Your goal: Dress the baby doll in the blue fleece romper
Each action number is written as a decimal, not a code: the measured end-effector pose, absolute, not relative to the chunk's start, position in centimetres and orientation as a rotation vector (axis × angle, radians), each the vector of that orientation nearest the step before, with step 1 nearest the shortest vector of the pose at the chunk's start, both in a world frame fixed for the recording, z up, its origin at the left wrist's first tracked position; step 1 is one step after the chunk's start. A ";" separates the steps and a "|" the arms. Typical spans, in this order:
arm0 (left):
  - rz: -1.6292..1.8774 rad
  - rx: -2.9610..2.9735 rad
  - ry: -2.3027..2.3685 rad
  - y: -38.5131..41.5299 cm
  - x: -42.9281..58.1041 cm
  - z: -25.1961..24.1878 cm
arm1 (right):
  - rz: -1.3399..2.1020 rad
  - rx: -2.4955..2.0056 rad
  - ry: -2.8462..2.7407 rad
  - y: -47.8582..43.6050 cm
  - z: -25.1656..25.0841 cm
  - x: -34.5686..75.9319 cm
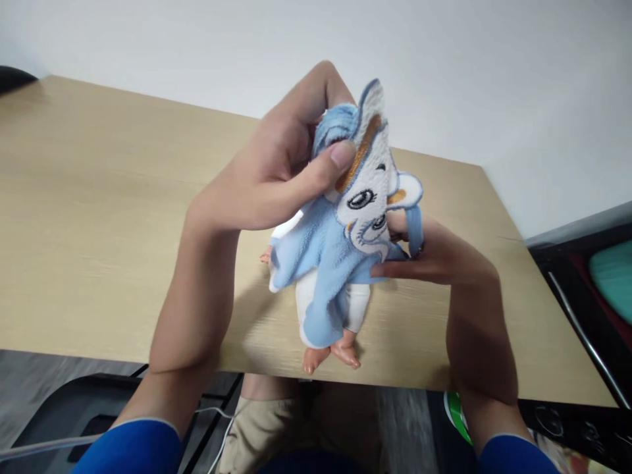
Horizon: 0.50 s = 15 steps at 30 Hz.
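Note:
A blue and white cloth (pixel 320 240) with an embroidered animal face, a small ear and a blue loop hangs over a doll (pixel 307 299). The doll's white legs and bare feet point toward the table's front edge, and its head is hidden. My left hand (pixel 281 164) pinches the upper part of the cloth, thumb on the embroidered side. On the right side, my right hand (pixel 427 253) is at the cloth near the blue loop, its fingertips partly hidden behind the cloth, so its grip is unclear.
The wooden table (pixel 123 230) stands against a white wall. A black chair (pixel 69 421) and a white cable are below at the left. To the right is a dark frame (pixel 573 296) with a teal item (pixel 612 280). A green and white object (pixel 457 415) is under the table.

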State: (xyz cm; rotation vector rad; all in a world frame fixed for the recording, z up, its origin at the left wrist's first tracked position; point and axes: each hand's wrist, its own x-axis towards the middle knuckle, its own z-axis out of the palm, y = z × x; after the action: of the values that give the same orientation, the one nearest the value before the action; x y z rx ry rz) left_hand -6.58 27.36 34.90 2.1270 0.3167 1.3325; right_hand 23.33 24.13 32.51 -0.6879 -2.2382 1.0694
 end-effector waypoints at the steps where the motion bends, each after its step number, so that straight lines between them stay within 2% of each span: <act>1: 1.300 2.123 0.341 27.2 -6.7 35.1 | 1.014 -0.617 -2.301 24.3 32.5 23.2; 4: 1.151 2.122 0.438 27.0 -7.6 35.4 | 0.852 -0.470 -2.306 24.4 32.2 23.4; 7: 0.851 2.138 0.571 27.3 -8.9 35.5 | 0.699 -0.616 -2.160 24.2 31.8 24.1; 11: 0.426 2.222 0.598 28.2 -9.7 35.5 | 0.723 -0.710 -2.108 23.9 31.8 24.2; 15: 0.537 2.178 0.375 28.3 -8.7 35.4 | 0.958 -0.710 -2.189 23.8 32.1 23.0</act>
State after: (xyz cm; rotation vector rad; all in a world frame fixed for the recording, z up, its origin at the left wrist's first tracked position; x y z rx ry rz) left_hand -8.66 28.28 35.44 2.1784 0.3752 0.5370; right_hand 23.02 23.84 32.06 -0.7104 -2.1888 0.9580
